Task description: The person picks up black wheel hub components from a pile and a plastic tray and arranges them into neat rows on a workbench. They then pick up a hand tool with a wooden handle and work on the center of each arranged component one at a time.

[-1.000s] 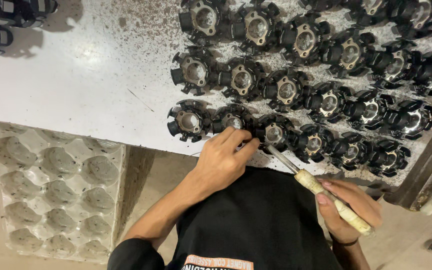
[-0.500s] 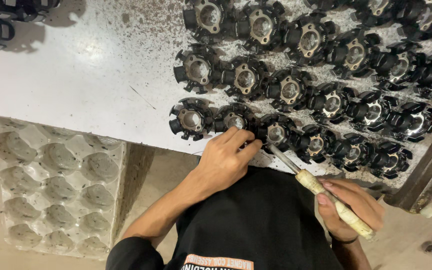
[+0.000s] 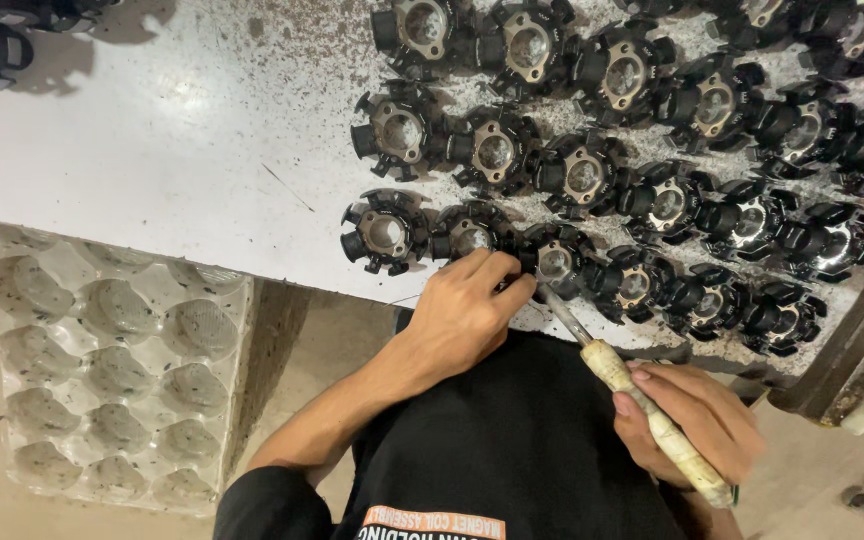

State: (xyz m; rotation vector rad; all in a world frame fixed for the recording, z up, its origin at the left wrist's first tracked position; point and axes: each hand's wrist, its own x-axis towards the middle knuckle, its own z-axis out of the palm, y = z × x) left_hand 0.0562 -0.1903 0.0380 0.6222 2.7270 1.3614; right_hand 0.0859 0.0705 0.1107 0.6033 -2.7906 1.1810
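Head view: left hand [image 3: 467, 315] at centre frame, fingers pinched together on a black round part [image 3: 472, 235] at the near edge of the white worktop [image 3: 152, 150]. Right hand [image 3: 692, 420], lower right, grip clamped around the pale handle of a thin-shafted tool [image 3: 632, 395], whose tip reaches the neighbouring part [image 3: 555, 260]. Rows of similar parts [image 3: 652, 130] fill upper right; moulded tray [image 3: 102, 360] sits lower left. Risk, as I judge it: tip slipping off metal into the left fingers, or a part nudged off the edge.
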